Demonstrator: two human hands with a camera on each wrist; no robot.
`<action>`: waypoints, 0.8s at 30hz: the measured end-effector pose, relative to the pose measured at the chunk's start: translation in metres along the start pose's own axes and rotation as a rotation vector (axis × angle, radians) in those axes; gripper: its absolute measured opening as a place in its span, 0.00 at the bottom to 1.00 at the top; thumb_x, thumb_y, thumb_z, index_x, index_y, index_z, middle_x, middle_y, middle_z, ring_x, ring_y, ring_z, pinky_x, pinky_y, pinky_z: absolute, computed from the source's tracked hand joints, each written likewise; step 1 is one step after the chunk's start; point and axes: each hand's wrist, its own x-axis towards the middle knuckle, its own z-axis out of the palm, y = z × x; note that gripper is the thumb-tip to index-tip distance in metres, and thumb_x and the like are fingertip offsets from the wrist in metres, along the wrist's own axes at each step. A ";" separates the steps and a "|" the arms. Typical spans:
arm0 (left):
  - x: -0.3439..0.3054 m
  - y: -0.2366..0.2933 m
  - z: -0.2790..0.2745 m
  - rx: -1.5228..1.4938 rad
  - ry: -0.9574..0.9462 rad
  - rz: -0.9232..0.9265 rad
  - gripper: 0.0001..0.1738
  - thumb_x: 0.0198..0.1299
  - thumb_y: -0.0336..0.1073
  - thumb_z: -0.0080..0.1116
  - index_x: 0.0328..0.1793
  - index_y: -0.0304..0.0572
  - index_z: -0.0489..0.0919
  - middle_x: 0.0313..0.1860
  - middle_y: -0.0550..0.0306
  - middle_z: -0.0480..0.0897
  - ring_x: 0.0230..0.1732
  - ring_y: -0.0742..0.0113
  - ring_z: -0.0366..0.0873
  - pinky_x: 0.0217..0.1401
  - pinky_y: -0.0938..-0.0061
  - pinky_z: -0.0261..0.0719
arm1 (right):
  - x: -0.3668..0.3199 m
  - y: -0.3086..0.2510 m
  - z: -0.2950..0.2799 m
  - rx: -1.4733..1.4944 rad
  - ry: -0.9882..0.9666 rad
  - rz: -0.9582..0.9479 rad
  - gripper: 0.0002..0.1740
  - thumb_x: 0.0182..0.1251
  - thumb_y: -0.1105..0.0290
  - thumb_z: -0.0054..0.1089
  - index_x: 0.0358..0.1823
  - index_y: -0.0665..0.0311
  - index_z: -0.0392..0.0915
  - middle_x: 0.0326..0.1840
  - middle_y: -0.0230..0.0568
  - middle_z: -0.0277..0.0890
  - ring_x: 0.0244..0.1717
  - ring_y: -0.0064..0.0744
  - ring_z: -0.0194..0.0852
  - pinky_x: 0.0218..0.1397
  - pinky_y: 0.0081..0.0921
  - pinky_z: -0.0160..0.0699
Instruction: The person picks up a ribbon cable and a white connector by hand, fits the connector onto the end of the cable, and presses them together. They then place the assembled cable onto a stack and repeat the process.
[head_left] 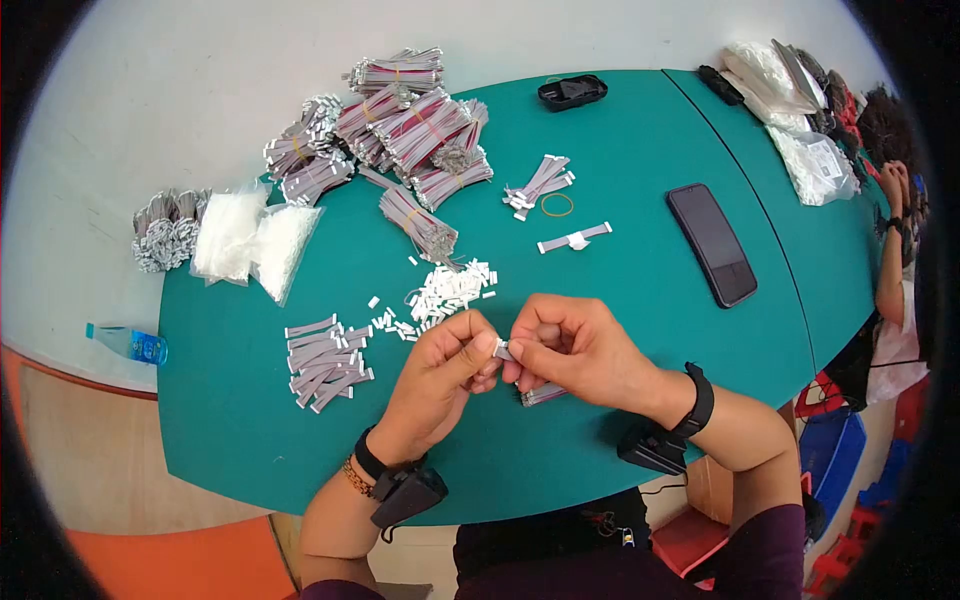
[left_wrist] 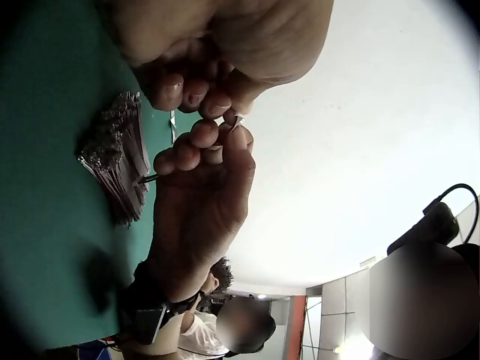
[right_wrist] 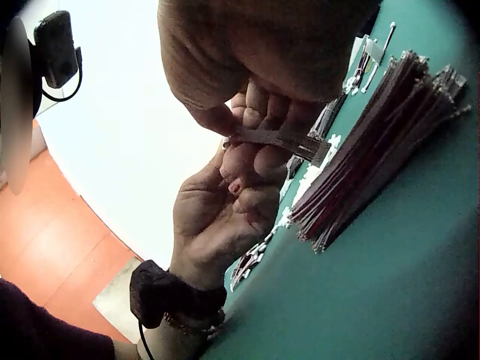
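Observation:
Fingertip to fingertip, both hands meet over the near middle of the table. The left hand (head_left: 435, 380) pinches a small white connector (head_left: 502, 345) between thumb and forefinger. In the right hand (head_left: 585, 350) is a short grey ribbon cable (right_wrist: 277, 139), pinched close to that connector, its other end trailing out past the fingers in the right wrist view. Fingertips hide most of the place where cable and connector come together. Below the right hand lies a bundle of grey ribbon cables (right_wrist: 367, 150), partly covered by that hand in the head view.
Loose white connectors (head_left: 450, 292) are heaped beyond the hands. Short cables with white ends (head_left: 328, 362) lie at left. Cable bundles (head_left: 425, 130) and plastic bags (head_left: 230, 235) stand at the back left. A phone (head_left: 712, 245) and rubber band (head_left: 557, 205) lie to the right.

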 end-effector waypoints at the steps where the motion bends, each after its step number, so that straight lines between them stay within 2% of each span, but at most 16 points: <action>1: 0.000 -0.001 0.000 -0.005 0.002 0.004 0.12 0.65 0.41 0.51 0.32 0.44 0.69 0.23 0.67 0.68 0.25 0.81 0.60 0.29 0.84 0.59 | 0.000 0.000 0.000 -0.006 0.007 -0.001 0.05 0.66 0.72 0.52 0.33 0.66 0.70 0.26 0.32 0.77 0.25 0.13 0.73 0.23 0.11 0.70; 8: 0.000 -0.002 0.002 0.027 0.027 0.028 0.12 0.65 0.40 0.51 0.32 0.43 0.69 0.24 0.67 0.68 0.26 0.81 0.62 0.29 0.85 0.59 | -0.001 0.005 0.003 -0.021 0.061 -0.029 0.06 0.64 0.73 0.54 0.30 0.66 0.69 0.24 0.32 0.76 0.24 0.13 0.73 0.22 0.11 0.70; 17: -0.001 -0.008 0.000 0.302 0.087 0.187 0.12 0.64 0.40 0.53 0.32 0.41 0.70 0.24 0.66 0.69 0.25 0.80 0.61 0.28 0.84 0.59 | -0.003 0.005 0.006 -0.118 0.134 -0.105 0.08 0.61 0.75 0.56 0.25 0.67 0.69 0.20 0.32 0.74 0.20 0.14 0.70 0.19 0.15 0.68; 24: -0.001 -0.008 0.001 0.270 0.074 0.174 0.12 0.64 0.40 0.52 0.32 0.41 0.70 0.24 0.66 0.69 0.25 0.79 0.61 0.29 0.83 0.59 | -0.004 0.005 0.007 -0.102 0.123 -0.103 0.08 0.61 0.75 0.56 0.25 0.67 0.68 0.19 0.30 0.72 0.19 0.13 0.68 0.19 0.14 0.66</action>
